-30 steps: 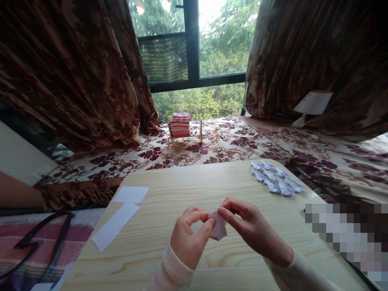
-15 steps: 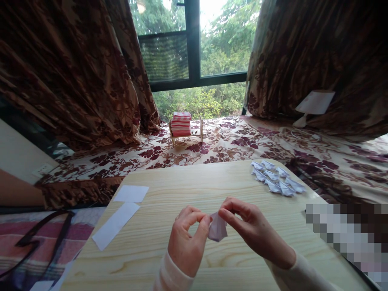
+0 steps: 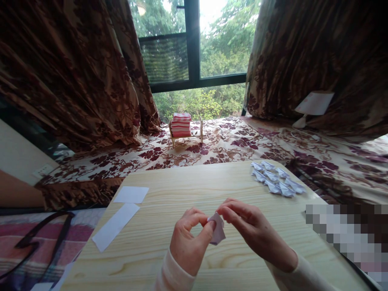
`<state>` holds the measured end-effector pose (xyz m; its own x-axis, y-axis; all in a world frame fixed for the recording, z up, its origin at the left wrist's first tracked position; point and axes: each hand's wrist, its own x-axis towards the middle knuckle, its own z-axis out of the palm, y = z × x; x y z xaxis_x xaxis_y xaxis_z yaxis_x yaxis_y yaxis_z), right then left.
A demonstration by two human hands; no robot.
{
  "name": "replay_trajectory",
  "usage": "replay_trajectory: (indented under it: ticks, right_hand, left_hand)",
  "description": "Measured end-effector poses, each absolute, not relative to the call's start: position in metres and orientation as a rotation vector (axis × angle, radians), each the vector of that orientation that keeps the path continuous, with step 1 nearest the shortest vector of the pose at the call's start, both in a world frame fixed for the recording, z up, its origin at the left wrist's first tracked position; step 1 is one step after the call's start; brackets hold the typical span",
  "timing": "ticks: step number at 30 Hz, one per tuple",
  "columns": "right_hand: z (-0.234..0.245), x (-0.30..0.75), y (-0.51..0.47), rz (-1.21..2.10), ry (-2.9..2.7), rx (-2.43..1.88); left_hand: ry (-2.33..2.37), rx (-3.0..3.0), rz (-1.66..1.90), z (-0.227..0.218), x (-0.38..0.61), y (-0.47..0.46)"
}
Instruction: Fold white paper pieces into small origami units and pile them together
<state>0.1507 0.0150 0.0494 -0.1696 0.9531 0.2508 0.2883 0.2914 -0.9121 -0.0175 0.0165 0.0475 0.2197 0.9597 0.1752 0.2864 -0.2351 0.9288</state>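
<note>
A small piece of folded white paper (image 3: 218,233) is held just above the middle front of the wooden table. My left hand (image 3: 192,238) pinches its left side, the thumb lying across the near face. From the right, my right hand (image 3: 253,230) has its thumb and index fingertips closed at the paper's top corner; the exact contact there is partly hidden. Several folded white paper pieces (image 3: 274,178) are grouped at the table's far right. On the left lie a blank paper rectangle (image 3: 131,195) and a longer paper strip (image 3: 115,227).
The pale wooden table (image 3: 169,182) has rounded corners. Behind it, a small rack (image 3: 200,133) with a stack of pink striped cloth (image 3: 181,124) stands on the flowered ledge cover. A white lamp (image 3: 315,103) is at the right, and a dark strap (image 3: 57,238) lies at left.
The folded paper has turned and tilted slightly. My left thumb has slid further over its face, and my right fingertips have shifted a little left to its top corner.
</note>
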Motion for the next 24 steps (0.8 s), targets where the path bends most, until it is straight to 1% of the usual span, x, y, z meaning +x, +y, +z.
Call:
replay_trajectory:
  ticks: [3,6,9,15,24]
  right_hand:
    - [0.051,0.154,0.01,0.859,-1.588,-1.166]
    - [0.052,0.152,0.003,0.815,-1.636,-1.079]
    - [0.054,0.147,-0.001,0.78,-1.686,-0.98]
    - [0.057,0.144,0.0,0.708,-1.707,-0.914]
    - [0.056,0.143,-0.006,0.639,-1.711,-0.931]
  left_hand:
    - [1.11,1.641,1.14,0.044,-0.022,0.017]
    - [1.043,1.667,1.209,0.041,-0.024,0.015]
    - [0.991,1.73,1.226,0.04,-0.025,0.014]
    - [0.943,1.796,1.28,0.044,-0.024,0.012]
    - [0.883,1.882,1.383,0.042,-0.023,0.011]
